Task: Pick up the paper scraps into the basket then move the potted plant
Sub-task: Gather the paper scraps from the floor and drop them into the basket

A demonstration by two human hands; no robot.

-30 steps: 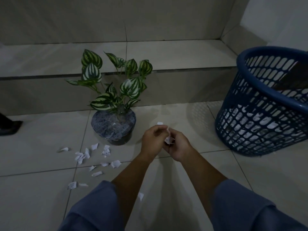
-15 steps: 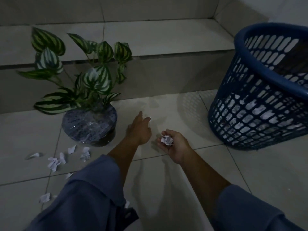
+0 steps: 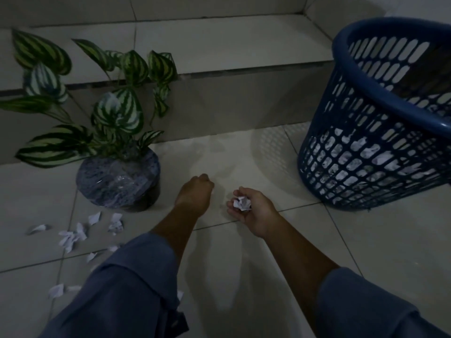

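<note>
My right hand (image 3: 253,213) is cupped palm-up just above the floor tiles, holding a small wad of white paper scraps (image 3: 242,203). A little to its left, my left hand (image 3: 195,193) presses down on the floor with its fingers curled shut; the scrap under them is hidden. The potted plant (image 3: 119,181), with striped green leaves in a dark speckled pot, stands left of my left hand. Several loose scraps (image 3: 73,236) lie on the floor in front of the pot. The blue mesh basket (image 3: 341,167) stands at the right, with scraps showing through its wall.
A tiled step (image 3: 231,98) rises behind the plant and basket, with a wall above it. More scraps (image 3: 56,290) lie at the lower left beside my blue sleeve (image 3: 127,289). Bare tiles lie between my right hand and the basket.
My hands have parted. The left one reached forward to a scrap on the floor and closed its fingers over it, while the right turned palm-up with the wad. The view has moved closer.
</note>
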